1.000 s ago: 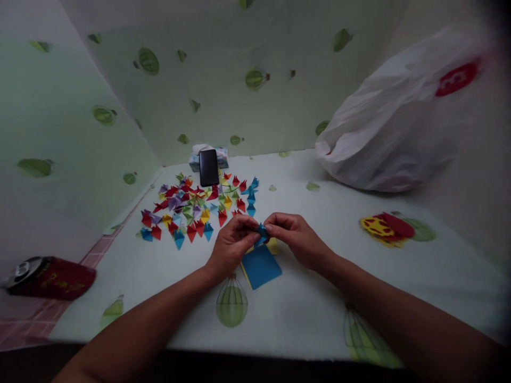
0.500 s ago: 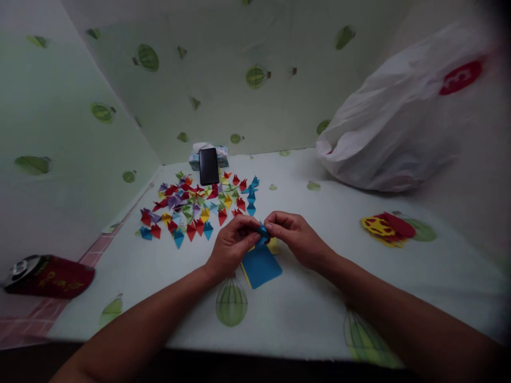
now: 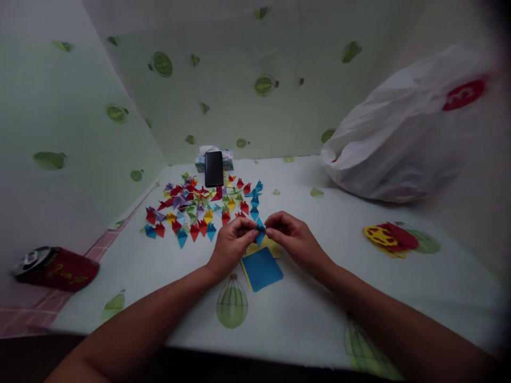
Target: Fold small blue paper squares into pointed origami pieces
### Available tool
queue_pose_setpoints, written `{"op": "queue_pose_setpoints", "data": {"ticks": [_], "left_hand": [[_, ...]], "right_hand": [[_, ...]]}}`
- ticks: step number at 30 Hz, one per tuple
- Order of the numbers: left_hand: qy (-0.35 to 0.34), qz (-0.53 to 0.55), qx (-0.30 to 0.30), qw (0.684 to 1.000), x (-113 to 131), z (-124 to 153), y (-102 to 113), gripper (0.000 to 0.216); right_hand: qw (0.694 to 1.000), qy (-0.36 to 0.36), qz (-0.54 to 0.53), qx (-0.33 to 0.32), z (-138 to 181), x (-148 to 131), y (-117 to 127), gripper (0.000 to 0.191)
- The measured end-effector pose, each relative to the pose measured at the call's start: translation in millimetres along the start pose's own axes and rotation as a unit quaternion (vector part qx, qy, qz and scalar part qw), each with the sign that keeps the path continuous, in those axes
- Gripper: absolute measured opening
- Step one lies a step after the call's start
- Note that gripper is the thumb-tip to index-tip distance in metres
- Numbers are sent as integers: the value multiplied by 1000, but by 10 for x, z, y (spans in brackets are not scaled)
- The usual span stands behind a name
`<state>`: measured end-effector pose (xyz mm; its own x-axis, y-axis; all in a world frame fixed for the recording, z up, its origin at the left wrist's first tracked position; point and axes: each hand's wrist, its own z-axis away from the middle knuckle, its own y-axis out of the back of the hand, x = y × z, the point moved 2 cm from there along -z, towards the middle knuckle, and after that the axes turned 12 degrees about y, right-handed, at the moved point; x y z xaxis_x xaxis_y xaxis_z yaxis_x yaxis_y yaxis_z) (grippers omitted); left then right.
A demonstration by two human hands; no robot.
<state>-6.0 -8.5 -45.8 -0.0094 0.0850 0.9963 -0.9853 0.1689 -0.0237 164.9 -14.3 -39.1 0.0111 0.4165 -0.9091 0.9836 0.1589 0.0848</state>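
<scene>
A small blue folded paper piece (image 3: 260, 238) is pinched between my two hands above the table. My left hand (image 3: 233, 242) grips its left side with thumb and forefinger. On the other side, my right hand (image 3: 297, 239) has its fingertips closed at the paper's right edge. Just below them lies a stack of blue square paper (image 3: 262, 269), with yellow sheets (image 3: 275, 249) partly under and behind it. Beyond my left hand spread many small folded paper pieces (image 3: 194, 232) in red, blue, purple, green and yellow.
A black phone (image 3: 214, 169) leans on a tissue box (image 3: 228, 159) at the back. To the right are a white plastic bag (image 3: 383, 143) and red and yellow cut-outs (image 3: 385, 238). A dark red can (image 3: 66, 270) stands at the left edge of the table (image 3: 171, 308).
The blue folded piece has turned in my fingers, and its pointed ends now show above and below them. The whole view has shifted slightly.
</scene>
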Motion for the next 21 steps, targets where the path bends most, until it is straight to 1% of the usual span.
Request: {"op": "queue_pose_setpoints", "data": {"ticks": [2,5,9,12,16,18,20,21], "left_hand": [[-2,-2,0,1000,7,8,-6,18],[10,-1,-15,1000,1,13,-22,21],[26,-6,-33,999,-32,-7,-28,21],[18,-22,-32,999,-51,-16,-19,18],[7,-42,-22,999,-57,-23,-1,18],[4,-43,1,999,-50,-41,23,23],[-9,-51,24,998,-42,-70,51,25],[-18,-59,29,998,-40,-86,62,22]], "right_hand": [[999,16,40,-13,5,5,-8,12],[996,40,83,-1,19,17,-6,7],[994,44,102,10,31,41,-4,7],[993,52,109,5,39,41,-18,7],[985,68,161,9,14,40,12,7],[982,45,181,34,-47,83,89,8],[971,12,218,96,-145,157,214,11],[967,4,230,112,-207,202,274,13]]}}
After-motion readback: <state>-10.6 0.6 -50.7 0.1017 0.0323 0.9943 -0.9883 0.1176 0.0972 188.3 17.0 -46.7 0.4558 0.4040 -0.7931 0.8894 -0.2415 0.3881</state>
